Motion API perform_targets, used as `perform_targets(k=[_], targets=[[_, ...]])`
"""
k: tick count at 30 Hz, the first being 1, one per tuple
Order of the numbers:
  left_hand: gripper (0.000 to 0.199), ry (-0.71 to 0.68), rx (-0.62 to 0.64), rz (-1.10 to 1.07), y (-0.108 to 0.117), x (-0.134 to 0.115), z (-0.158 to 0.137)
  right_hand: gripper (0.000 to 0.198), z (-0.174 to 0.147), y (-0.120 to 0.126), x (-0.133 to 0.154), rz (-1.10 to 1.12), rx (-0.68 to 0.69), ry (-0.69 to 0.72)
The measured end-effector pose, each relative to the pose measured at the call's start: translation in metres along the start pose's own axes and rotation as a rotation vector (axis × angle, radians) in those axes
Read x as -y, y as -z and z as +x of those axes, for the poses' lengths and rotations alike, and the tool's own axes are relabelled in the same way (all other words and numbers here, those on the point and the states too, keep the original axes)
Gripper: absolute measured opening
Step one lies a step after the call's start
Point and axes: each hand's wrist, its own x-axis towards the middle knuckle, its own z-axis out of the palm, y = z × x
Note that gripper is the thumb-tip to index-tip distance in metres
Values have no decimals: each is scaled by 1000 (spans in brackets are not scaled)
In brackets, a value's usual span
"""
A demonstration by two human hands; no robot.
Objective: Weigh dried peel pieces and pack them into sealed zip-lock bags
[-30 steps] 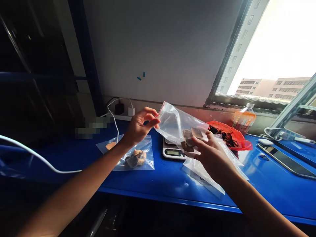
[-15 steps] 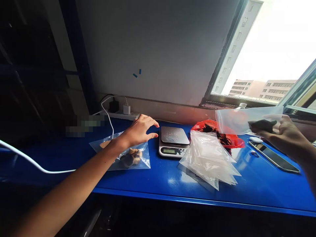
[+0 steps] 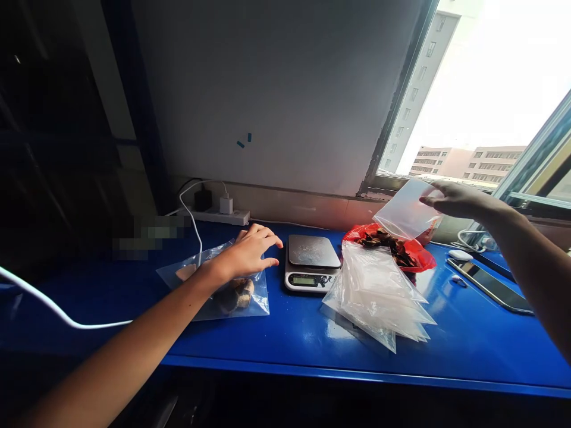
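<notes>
My right hand (image 3: 461,201) pinches a translucent plastic bag (image 3: 405,208) by its upper end. That bag tilts down to the left over a red plastic bag (image 3: 422,261), which holds dark brown dried pieces (image 3: 388,245). Left of the kitchen scale (image 3: 313,252), my left hand (image 3: 254,249) hovers with thumb and fingers apart, holding nothing. A clear bag with tan and brown pieces (image 3: 238,294) lies below that hand, partly hidden by my forearm. Between the scale and the red bag, a stack of clear plastic bags (image 3: 379,297) overlaps the scale's right corner.
A phone (image 3: 488,285), a white earbud case (image 3: 461,255) and a small ring-like item (image 3: 459,280) lie at the right of the blue table (image 3: 285,339). A power strip (image 3: 218,215) with a charger and white cable (image 3: 66,321) stands at the back left, and a window (image 3: 482,89) is at the right.
My right hand has moved left and up, tipping the bag over the red one. The dark lump seen inside it before no longer shows there. My left hand stays almost still.
</notes>
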Motion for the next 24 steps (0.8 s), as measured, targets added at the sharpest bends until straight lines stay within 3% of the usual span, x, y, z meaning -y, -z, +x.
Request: perform_targets(k=[3,5,7,9,11,14,16,20,24], targets=[[32,14,52,13,1,-3,-1,32,3,15,1,-20,138,86],[31,10,62,14,2,-5,-1,25,-1,23,7,33,32,72],[29,1,44,-13,4,-7,-1,22,-13,24,21,246,-86,28],[27,-2,20,-104,6,-11,-2,27,-33,13,42,608,-145,-34],[32,14,12,-288,8,-13,-1,26,-59,-8,69,898,-35,6],[47,16,0,-652,8,-13,-1,20,-103,-44,114,1046,35,193],[48,7,-25,-824,8,-11,0,18,-126,-60,138,1114,62,232],[51,96,-72,-980,10,-10,-1,19,-149,-70,152,1176,11,72],[52,70,-7,-989,8,-16,1,27,-158,-73,144,1218,34,-56]])
